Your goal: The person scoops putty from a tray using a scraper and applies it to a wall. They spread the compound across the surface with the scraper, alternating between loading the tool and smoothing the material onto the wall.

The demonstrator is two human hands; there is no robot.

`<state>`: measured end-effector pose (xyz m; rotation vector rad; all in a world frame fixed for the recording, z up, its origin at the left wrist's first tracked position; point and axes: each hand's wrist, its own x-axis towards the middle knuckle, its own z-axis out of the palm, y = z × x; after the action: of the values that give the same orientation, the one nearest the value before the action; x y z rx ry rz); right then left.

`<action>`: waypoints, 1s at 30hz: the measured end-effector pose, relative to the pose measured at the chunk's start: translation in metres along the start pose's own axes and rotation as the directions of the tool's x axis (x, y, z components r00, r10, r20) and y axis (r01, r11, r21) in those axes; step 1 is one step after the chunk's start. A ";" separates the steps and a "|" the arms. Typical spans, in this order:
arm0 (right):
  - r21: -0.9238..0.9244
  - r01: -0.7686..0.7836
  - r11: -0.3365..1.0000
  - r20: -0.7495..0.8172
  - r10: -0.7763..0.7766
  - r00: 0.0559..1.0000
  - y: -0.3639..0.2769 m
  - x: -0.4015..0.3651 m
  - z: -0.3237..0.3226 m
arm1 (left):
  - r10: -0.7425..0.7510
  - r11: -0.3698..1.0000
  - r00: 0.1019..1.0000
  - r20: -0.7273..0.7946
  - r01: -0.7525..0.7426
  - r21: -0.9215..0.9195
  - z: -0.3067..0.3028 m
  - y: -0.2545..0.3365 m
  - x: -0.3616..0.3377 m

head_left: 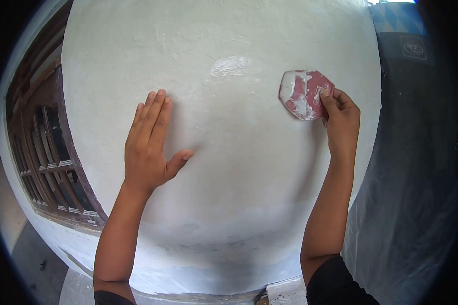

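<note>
A pale wall fills the middle of the view, with a wet, shiny white patch high on it. My left hand lies flat against the wall, left of centre, fingers pointing up and thumb out to the side; it holds nothing. On the right, my right hand pinches the edge of a red, many-sided scraper between thumb and fingers. White paste is smeared across the scraper's face. The scraper is near the wall surface, to the right of and below the shiny patch.
A brown wooden window frame with panes is set at the left. Dark sheeting hangs along the right side, below a blue and white strip. A white block-like object shows at the bottom.
</note>
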<state>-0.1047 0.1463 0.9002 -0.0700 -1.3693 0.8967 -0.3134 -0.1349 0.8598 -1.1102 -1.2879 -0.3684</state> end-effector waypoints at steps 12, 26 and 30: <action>-0.066 0.072 0.995 0.026 -0.070 0.997 0.015 0.007 0.001 | -0.005 1.000 1.000 0.012 0.005 -0.012 0.005 0.000 -0.002; -0.082 0.101 0.992 -0.161 -0.113 0.981 0.001 0.009 -0.014 | 0.018 1.000 1.000 -0.012 -0.018 0.000 0.002 0.005 0.001; -0.477 0.518 0.710 -0.137 -0.642 0.754 -0.026 -0.017 0.013 | 0.008 1.000 0.999 -0.032 -0.008 -0.013 0.004 0.004 0.005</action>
<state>-0.1013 0.1128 0.9032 -0.0785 -1.1652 0.0320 -0.3116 -0.1281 0.8617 -1.1163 -1.2540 -0.3880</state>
